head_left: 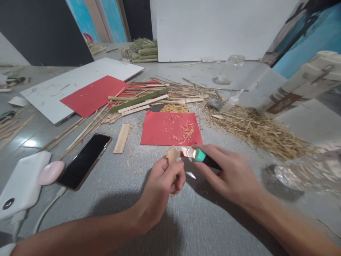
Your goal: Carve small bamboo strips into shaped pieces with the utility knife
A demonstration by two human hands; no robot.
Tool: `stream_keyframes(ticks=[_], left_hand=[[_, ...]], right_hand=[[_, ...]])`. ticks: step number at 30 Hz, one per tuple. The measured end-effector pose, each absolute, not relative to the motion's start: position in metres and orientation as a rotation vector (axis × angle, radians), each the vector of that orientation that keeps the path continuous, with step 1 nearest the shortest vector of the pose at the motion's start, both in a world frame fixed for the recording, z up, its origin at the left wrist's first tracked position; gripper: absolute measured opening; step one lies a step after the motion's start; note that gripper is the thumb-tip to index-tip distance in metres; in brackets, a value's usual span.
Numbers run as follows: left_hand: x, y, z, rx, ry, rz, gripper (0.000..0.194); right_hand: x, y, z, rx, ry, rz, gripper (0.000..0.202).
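Note:
My left hand (166, 179) is closed around a small strip of pale wood (173, 153), whose top end pokes out above the fingers. In my right hand (229, 174) is a utility knife (200, 155) with a green tip and black handle, its blade extended toward the wood strip. Whether the blade touches the wood I cannot tell. Beyond both hands lies a red sheet (160, 131) with curled shavings (188, 131) on it. A flat wooden piece (122, 139) rests on the table left of that sheet. A small shiny shard (191, 175) lies between my hands.
At left are a phone (85, 161), a white power bank (22, 181) and a pink rounded item (52, 172). Thin sticks (149, 92) and straw (255, 128) spread behind. On the right are a clear plastic bottle (306, 174) and a large pale container (301, 83).

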State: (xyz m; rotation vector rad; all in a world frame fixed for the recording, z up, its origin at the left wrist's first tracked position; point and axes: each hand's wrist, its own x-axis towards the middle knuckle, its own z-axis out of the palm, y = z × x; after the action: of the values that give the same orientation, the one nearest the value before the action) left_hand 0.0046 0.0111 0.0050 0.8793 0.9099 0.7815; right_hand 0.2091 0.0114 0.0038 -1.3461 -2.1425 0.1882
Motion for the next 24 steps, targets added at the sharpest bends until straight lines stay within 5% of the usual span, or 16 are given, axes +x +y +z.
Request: stream_keyframes(ticks=[24], left_hand=[[0.009,0.006,-0.008,0.834,1.001,0.835,0.052]], right_hand=[[0.188,-0.006,0.003,-1.348,-2.219,-0.254,0.035]])
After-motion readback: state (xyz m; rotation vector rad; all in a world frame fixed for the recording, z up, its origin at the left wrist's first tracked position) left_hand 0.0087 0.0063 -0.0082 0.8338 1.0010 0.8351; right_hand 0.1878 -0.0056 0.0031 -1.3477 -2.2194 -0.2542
